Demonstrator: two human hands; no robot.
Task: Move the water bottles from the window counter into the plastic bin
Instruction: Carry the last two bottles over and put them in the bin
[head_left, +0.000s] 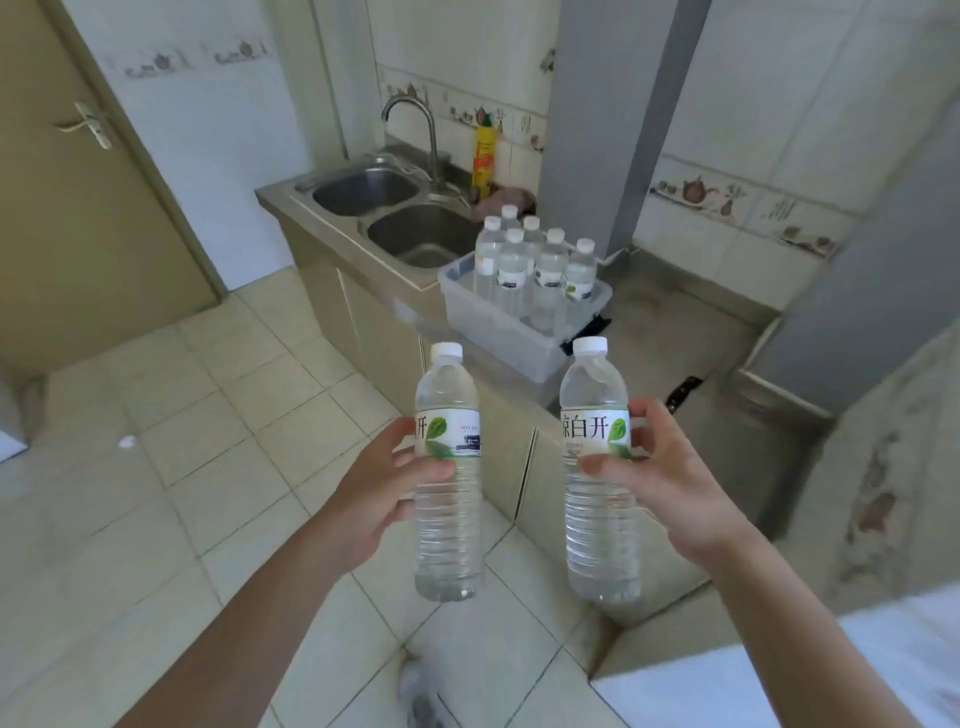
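Person is standing w/ a bottle in each hand: left hand (376, 486) fingers wrapping the left bottle (448, 480), right hand (675, 483) fingers pinching the right bottle (597, 478) at the label. Plastic bin (498, 332) is sitting far ahead on the counter (675, 332) by the sink (395, 218), six bottles (535, 260) crowding its far end. Risk, imo: lowering two at once is likely tipping those upright ones, or the pinch is slipping.

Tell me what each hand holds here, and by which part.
The left hand grips one water bottle around its labelled middle; the right hand grips another water bottle the same way, both upright.
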